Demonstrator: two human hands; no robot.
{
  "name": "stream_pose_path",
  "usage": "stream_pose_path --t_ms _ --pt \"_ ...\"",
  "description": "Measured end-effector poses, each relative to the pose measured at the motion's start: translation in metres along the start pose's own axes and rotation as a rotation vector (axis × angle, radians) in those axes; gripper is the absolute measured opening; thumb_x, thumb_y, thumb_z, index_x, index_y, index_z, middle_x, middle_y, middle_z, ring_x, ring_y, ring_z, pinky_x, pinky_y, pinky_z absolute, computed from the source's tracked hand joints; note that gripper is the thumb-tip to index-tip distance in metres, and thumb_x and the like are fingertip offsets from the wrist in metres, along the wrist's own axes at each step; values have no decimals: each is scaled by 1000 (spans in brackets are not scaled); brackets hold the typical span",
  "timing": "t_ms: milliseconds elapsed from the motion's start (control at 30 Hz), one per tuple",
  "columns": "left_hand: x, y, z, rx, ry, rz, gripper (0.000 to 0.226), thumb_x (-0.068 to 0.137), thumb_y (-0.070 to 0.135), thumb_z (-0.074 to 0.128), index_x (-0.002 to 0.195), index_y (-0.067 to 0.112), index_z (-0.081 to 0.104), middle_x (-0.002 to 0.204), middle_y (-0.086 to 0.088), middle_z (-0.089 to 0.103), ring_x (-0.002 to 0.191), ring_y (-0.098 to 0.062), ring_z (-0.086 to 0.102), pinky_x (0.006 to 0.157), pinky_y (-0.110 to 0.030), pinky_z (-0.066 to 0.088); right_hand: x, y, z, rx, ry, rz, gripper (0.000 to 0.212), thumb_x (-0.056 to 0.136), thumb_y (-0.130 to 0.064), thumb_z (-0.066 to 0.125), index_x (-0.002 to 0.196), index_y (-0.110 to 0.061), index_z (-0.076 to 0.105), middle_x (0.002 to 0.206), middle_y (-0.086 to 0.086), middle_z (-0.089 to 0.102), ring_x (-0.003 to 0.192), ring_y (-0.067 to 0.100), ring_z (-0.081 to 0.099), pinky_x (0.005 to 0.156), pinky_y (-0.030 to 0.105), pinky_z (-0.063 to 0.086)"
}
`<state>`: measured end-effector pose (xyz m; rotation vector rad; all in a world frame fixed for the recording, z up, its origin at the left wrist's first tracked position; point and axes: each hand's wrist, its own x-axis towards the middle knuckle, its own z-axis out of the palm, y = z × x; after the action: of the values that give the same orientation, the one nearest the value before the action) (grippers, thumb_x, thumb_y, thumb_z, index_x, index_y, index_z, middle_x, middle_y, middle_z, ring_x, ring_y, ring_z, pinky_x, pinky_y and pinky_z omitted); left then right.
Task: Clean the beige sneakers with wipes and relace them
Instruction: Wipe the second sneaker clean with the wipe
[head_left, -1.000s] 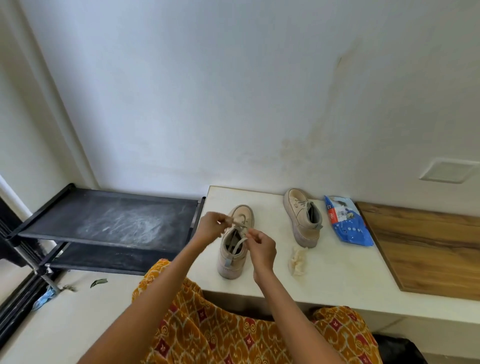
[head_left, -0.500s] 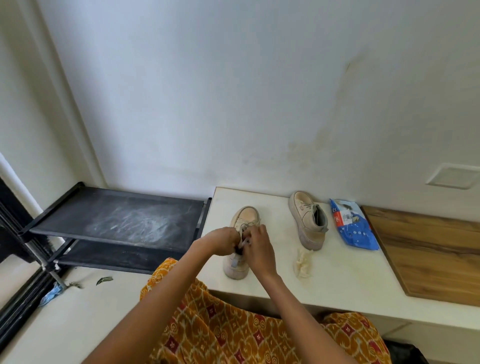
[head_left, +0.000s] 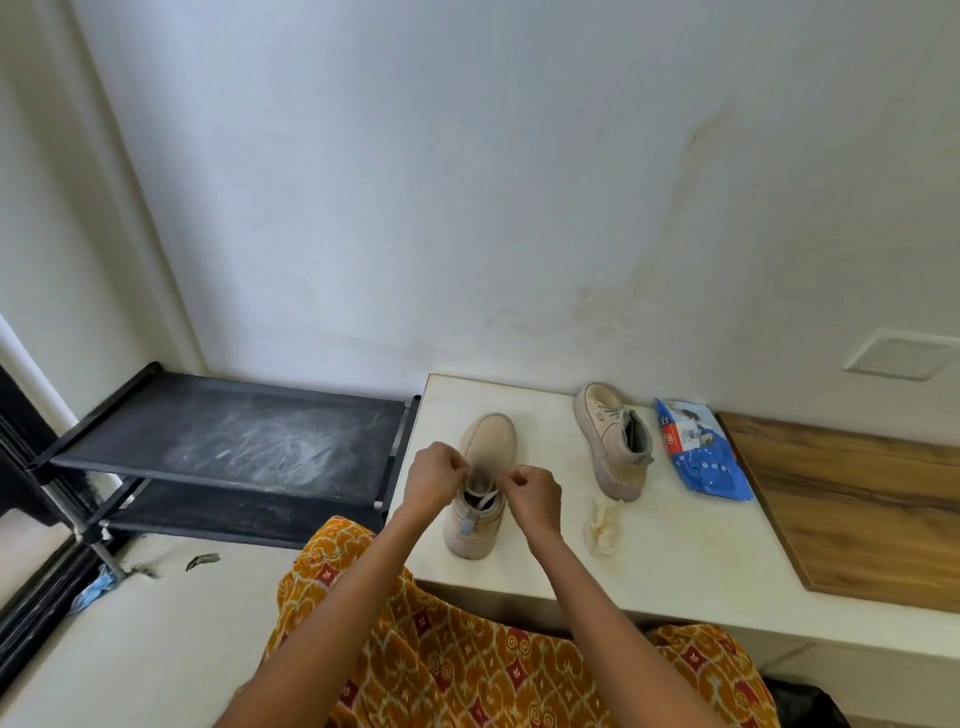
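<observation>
While the far sneaker (head_left: 613, 441) stands laced by the wipes (head_left: 701, 452), both hands, left (head_left: 434, 475) and right (head_left: 535, 491), pinch the lace over the near sneaker (head_left: 480, 499) on the table (head_left: 675, 545); its lacing seems unfinished.

The two beige suede-like matt sneakers (head_left: 480, 483) (head_left: 613, 441) stand on a smooth cream tabletop (head_left: 675, 561). Right of it lies glossy grained brown wood (head_left: 857, 509); left, a dusty black cloth-shelved rack (head_left: 234, 436). The blue wipes pack (head_left: 701, 457) looks shiny plastic.
</observation>
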<state>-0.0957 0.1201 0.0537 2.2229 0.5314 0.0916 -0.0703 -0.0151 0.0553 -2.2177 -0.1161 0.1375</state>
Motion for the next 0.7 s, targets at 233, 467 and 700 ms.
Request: stream_pose_path --t_ms 233,467,700 --pt "-10 0 0 480 -217 191 18 86 25 59 90 14 72 91 -2 68 81 -18 64 67 -28 53 -14 0 12 -587 22 -279 24 90 -34 58 104 -21 71 105 1 66 97 16 58 61 22 41" --pt "-6 10 -7 429 -523 187 24 90 16 52 105 3 65 96 -9 61 77 -16 52 67 -23 42 -1 -5 6 -512 -110 -157 24 91 -20 49 102 -16 71 106 4 67 95 22 62 67 28 48" --pt "-13 -1 1 320 -341 232 22 87 23 63 100 7 71 103 -10 67 90 -20 62 77 -26 49 -10 7 -3 -284 -160 -184 22 90 -23 53 104 -20 70 107 0 68 95 14 61 76 28 52"
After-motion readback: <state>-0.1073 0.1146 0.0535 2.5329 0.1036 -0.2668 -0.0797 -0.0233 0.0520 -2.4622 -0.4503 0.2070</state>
